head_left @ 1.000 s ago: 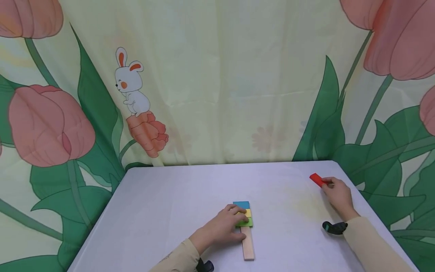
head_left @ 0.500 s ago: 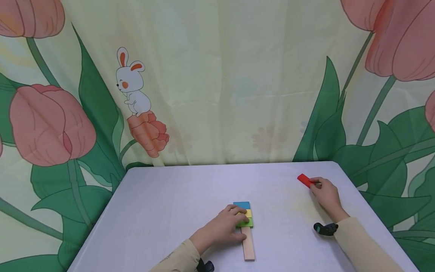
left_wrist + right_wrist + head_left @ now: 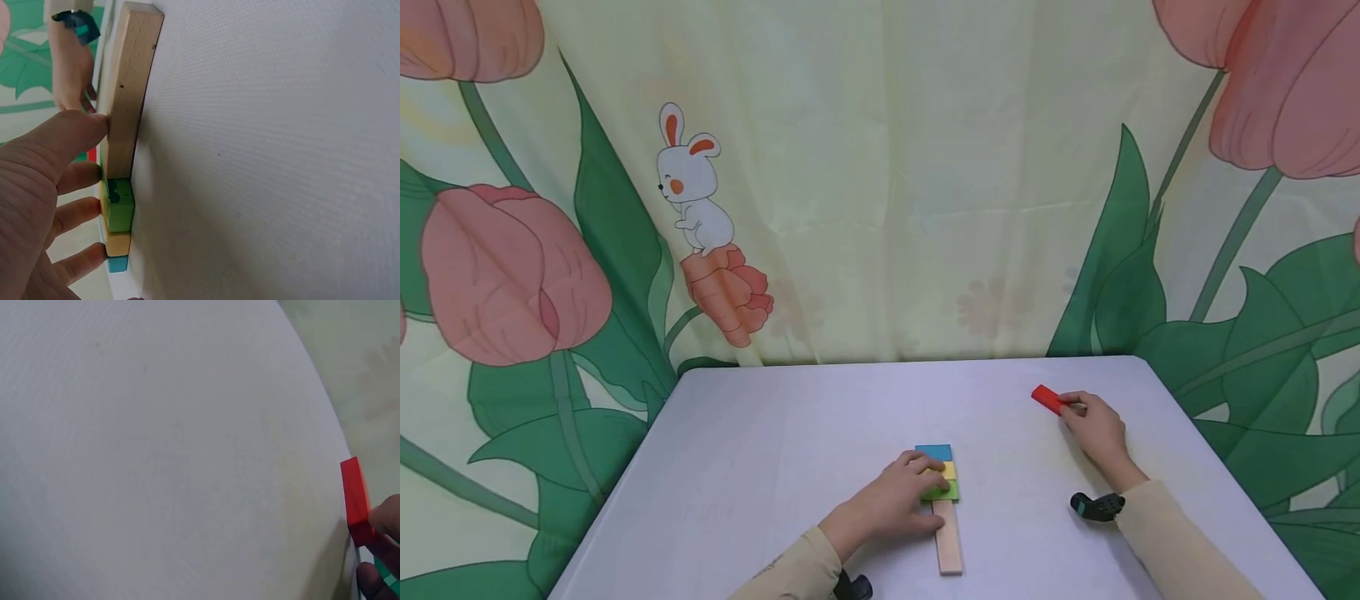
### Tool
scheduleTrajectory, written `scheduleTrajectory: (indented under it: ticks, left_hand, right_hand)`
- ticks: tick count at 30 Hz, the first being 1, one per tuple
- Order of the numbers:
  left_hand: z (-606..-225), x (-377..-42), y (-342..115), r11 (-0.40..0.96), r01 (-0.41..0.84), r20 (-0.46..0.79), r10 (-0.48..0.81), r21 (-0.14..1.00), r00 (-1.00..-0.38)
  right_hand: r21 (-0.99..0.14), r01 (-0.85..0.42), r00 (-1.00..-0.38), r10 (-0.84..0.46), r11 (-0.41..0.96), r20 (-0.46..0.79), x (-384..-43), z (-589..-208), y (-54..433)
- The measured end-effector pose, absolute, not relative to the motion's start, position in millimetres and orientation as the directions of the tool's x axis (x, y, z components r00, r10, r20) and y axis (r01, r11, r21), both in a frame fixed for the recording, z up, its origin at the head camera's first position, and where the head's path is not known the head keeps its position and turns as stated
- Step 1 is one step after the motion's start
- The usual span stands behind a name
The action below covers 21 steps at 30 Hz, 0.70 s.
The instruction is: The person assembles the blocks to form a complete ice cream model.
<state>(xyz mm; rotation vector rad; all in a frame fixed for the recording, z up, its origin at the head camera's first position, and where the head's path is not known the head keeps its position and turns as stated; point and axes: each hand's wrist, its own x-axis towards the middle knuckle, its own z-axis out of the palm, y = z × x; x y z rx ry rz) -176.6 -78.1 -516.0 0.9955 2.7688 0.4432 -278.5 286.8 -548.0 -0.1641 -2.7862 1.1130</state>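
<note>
My right hand [image 3: 1095,431] pinches a red block [image 3: 1047,399] by one end, toward the right of the table. In the right wrist view the red block [image 3: 357,501] shows at the right edge between thumb and fingers. My left hand [image 3: 891,504] rests on a row of blocks, its fingertips on the coloured ones. The row runs from a blue block [image 3: 933,452] through a yellow block [image 3: 949,471] and a green block [image 3: 946,492] to a long plain wooden block [image 3: 947,542]. The left thumb touches the wooden block [image 3: 130,94] in the left wrist view.
A white cloth covers the table [image 3: 775,450]. Behind it hangs a curtain [image 3: 880,208] printed with tulips and a rabbit. Dark wrist devices are strapped on; the right one [image 3: 1097,506] sticks out beside the sleeve.
My right hand has moved left across the table with the red block, which has turned a little flatter. The left hand and the row of blocks have stayed in place.
</note>
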Motion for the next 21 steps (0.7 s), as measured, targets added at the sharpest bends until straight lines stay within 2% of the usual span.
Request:
scheduleTrajectory:
  ticks: [21]
  left_hand:
    - [-514, -177, -78, 0.727, 0.614, -0.049, 0.656, 0.308, -0.753]
  right_hand:
    - [-0.679, -0.002, -0.99, 0.094, 0.734, 0.105, -280, -548, 247]
